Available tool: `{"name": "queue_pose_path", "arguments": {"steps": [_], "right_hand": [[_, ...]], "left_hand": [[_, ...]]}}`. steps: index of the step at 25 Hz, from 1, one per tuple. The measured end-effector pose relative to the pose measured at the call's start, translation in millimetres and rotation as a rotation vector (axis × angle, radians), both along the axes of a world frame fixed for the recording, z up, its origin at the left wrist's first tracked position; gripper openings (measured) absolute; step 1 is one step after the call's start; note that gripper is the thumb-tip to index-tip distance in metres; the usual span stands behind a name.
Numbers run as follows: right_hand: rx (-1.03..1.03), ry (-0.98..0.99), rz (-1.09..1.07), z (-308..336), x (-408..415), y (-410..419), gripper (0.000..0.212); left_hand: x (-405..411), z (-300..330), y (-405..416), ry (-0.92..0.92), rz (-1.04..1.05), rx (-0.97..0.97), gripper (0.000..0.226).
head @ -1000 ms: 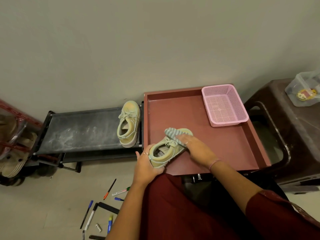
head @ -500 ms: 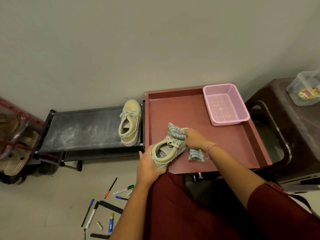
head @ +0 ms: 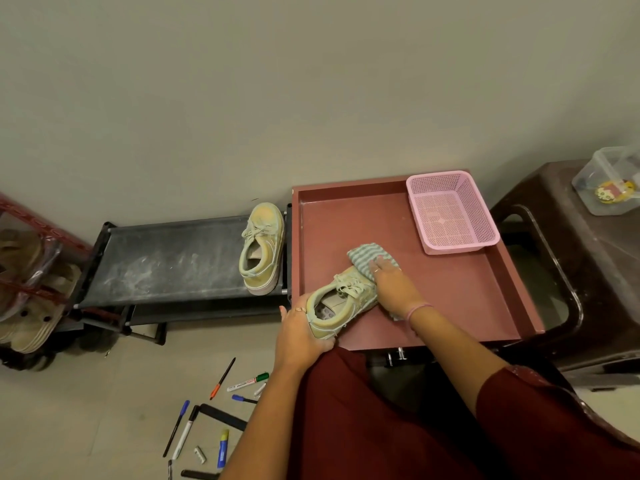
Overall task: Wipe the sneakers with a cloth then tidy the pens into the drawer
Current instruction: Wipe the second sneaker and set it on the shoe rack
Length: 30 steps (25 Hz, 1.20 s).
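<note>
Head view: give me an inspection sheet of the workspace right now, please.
Surface: open reddish-brown drawer, holding a sneaker, a cloth and a basket.
Job's things: pale green lace-up sneaker at the drawer's near left; striped green-and-white cloth over its toe; second pale green sneaker on the black shoe rack; assorted pens and markers scattered on the floor.
Clutter: pink plastic mesh basket at the drawer's far right.
Grippers: left hand grips the sneaker's heel; right hand presses the cloth on it.
Cables: nothing seen.
Surroundings: dark brown plastic stool with a clear plastic container; sandals at left.

Drawer (head: 467, 299) with basket (head: 452, 211), sneaker (head: 341, 303)
</note>
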State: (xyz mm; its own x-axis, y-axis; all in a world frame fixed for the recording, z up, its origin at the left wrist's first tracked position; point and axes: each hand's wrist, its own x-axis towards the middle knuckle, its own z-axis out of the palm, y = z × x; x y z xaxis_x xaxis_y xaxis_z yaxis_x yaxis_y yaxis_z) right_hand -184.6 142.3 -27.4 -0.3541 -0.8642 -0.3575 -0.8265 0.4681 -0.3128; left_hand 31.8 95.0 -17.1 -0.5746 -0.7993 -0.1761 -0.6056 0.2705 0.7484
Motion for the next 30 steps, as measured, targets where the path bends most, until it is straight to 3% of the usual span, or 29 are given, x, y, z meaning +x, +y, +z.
{"name": "queue_pose_path", "arguments": {"steps": [2, 4, 11, 16, 18, 20, 26, 30], "right_hand": [[-0.038, 0.054, 0.124, -3, 14, -1, 0.045], [0.000, -0.007, 0.071, 3, 14, -10, 0.037], [-0.152, -0.476, -0.190, 43, 13, -2, 0.043], [-0.229, -0.924, -0.460, 78, 15, 14, 0.052], [-0.288, -1.097, -0.622, 88, 10, 24, 0.056], [-0.377, -1.214, -0.788, 86, 4, 31, 0.055], [-0.508, -1.300, -1.051, 76, 10, 48, 0.048], [-0.563, -1.354, -1.135, 76, 26, 51, 0.041]], "left_hand": [[-2, 3, 2, -0.003, 0.014, 0.002, 0.075], [-3, 6, 5, 0.004, 0.024, -0.002, 0.074], [-2, 11, 8, 0.002, 0.040, 0.028, 0.083], [-1, 18, 9, -0.062, 0.011, 0.110, 0.129], [1, 21, 8, -0.049, -0.069, 0.107, 0.118], [3, 27, 7, -0.054, -0.131, 0.055, 0.093], [8, 21, 7, -0.126, -0.124, -0.022, 0.037], [19, 30, 12, -0.023, -0.024, -0.071, 0.032]]}}
